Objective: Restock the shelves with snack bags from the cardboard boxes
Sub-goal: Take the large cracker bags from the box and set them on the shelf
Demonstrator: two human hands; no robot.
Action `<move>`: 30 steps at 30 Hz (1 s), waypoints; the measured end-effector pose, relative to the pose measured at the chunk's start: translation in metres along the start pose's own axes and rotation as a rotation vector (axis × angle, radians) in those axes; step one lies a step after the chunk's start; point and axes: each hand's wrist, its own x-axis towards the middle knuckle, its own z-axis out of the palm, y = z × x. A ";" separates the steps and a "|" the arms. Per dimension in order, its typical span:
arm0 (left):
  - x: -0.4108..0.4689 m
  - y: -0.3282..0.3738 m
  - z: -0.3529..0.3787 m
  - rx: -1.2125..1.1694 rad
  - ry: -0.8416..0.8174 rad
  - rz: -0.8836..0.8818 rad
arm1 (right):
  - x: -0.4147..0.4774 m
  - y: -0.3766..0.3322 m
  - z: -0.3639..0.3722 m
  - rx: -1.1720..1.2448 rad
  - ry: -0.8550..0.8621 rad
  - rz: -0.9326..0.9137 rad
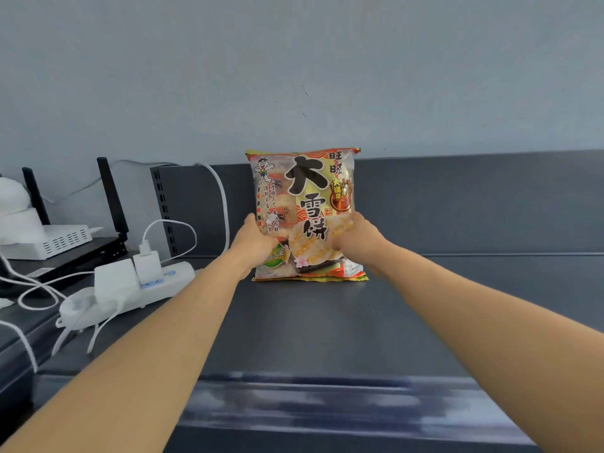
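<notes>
- Two hands hold one snack bag (pixel 304 214), which stands upright on the dark shelf (pixel 327 328) with its bottom seam on the shelf surface.
- Left hand (pixel 256 241): curled round the lower left edge of the snack bag. The thumb lies on the printed front; the fingers pass behind the bag and are hidden.
- Right hand (pixel 358 240): curled round the lower right edge of the snack bag, at about the same height. Its fingertips are hidden behind the bag.
- Back panel (pixel 457 197): dark, directly behind the snack bag. Contact between bag and panel cannot be determined. The bag's top seam rises slightly above the panel's top edge.
- Power strip (pixel 163 279): white, left of the snack bag, with white adapters plugged in and white cables trailing from it.
- White vented box (pixel 67 240): further left of the snack bag, beyond the power strip, with black antennas (pixel 112 197) upright beside it.
- Front rail (pixel 327 400): along the shelf edge in front of the snack bag, blurred.
- Wall (pixel 294 60): pale grey-blue, above and behind the snack bag.
</notes>
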 end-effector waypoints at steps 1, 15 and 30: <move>-0.002 0.000 0.000 0.046 0.038 0.006 | -0.004 0.001 -0.002 -0.027 0.014 -0.011; -0.154 0.088 0.092 0.251 -0.179 0.583 | -0.148 0.076 -0.113 -0.350 0.230 -0.157; -0.407 0.174 0.388 0.082 -1.071 0.819 | -0.416 0.319 -0.341 -0.551 0.460 0.627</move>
